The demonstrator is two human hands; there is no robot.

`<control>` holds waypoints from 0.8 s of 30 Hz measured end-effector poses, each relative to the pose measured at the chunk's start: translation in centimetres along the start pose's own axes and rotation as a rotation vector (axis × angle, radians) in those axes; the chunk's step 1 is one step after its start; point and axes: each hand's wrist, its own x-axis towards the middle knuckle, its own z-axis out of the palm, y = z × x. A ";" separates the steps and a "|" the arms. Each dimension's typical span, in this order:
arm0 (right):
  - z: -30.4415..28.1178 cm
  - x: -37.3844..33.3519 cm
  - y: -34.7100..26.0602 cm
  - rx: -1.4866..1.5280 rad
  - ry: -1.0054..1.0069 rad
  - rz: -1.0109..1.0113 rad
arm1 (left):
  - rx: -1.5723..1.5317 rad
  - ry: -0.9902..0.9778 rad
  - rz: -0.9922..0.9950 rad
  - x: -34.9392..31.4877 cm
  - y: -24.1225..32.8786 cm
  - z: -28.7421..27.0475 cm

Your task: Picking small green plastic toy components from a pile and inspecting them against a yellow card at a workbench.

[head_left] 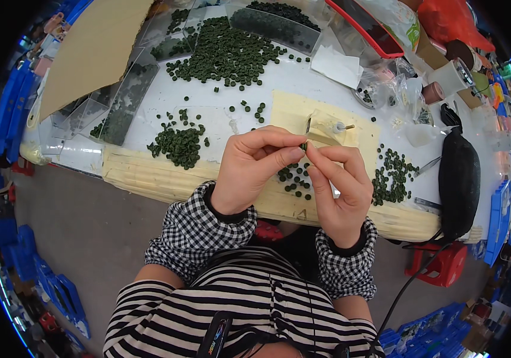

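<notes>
Between the fingertips of both hands is one small dark green round piece (304, 146). My left hand (249, 164) pinches it with thumb and forefinger. From the other side, the fingers of my right hand (345, 185) close on it. Just beyond my fingers stands a small wrapped fixture (330, 126) with a metal pin, on a yellowish sheet (288, 107). Similar green pieces (294, 181) lie loose under my hands. More form a pile (178, 145) to the left and a scattered group (394, 176) to the right.
A large heap of green pieces (225, 51) covers the table's far middle, with clear plastic trays (127, 98) and cardboard (91, 48) at left. At right lie a black pouch (459, 185), tweezers (428, 166) and a red-edged phone (371, 27). A red stool (440, 265) stands below.
</notes>
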 end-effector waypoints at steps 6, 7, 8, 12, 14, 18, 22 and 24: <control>-0.3 -0.1 0.6 -0.005 -0.018 -0.058 | 0.008 -0.028 -0.016 -0.1 -0.1 -0.1; -0.4 -0.1 0.7 -0.006 -0.018 -0.071 | -0.003 -0.029 -0.030 -0.1 0.0 -0.1; -0.4 -0.1 0.8 -0.008 -0.019 -0.083 | -0.014 -0.030 -0.043 -0.1 0.0 0.0; -0.3 -0.3 0.8 0.009 -0.012 -0.065 | -0.016 -0.045 -0.036 0.0 -0.2 -0.2; -0.1 -0.4 0.8 0.032 0.001 -0.051 | -0.018 -0.042 -0.033 0.1 -0.1 -0.1; 0.0 -0.5 0.7 0.007 0.017 -0.047 | -0.016 -0.006 -0.038 -0.1 0.1 0.1; 0.1 -0.5 0.9 -0.023 0.025 -0.087 | -0.023 0.005 -0.050 -0.2 0.1 0.1; 0.1 -0.5 0.9 -0.028 0.030 -0.100 | -0.034 0.008 -0.057 -0.2 0.1 0.0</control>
